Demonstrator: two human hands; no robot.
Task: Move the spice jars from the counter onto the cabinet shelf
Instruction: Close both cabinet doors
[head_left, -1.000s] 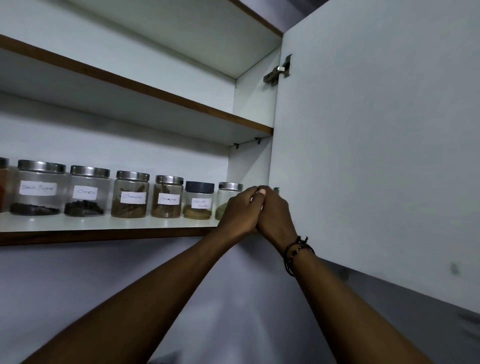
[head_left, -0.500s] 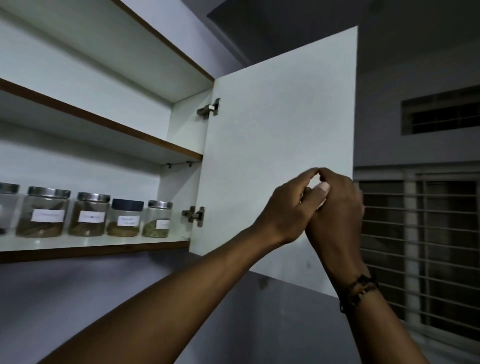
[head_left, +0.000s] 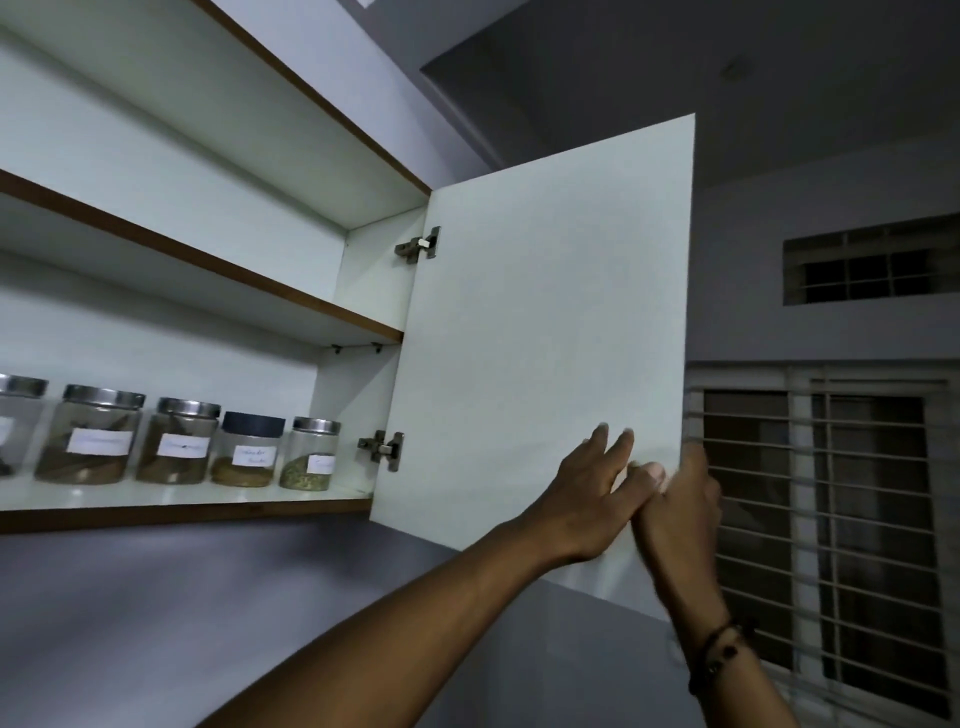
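— Where are the spice jars (head_left: 182, 441) seen?
— At the lower left of the frame, lined up on the lower cabinet shelf (head_left: 182, 501); paper labels are carried, metal lids on most, a dark lid (head_left: 253, 422) on one.

— And the hands?
— Both are raised at the lower right. The left hand (head_left: 587, 499) is laid flat, fingers spread, on the inner face of the open cabinet door (head_left: 545, 322). The right hand (head_left: 680, 499) is wrapped around the door's free edge; a dark bracelet (head_left: 719, 649) is worn on that wrist.

— What lies around?
— Two hinges (head_left: 382, 448) are seen at the door's left edge, and a barred window (head_left: 831, 519) beyond, far right.
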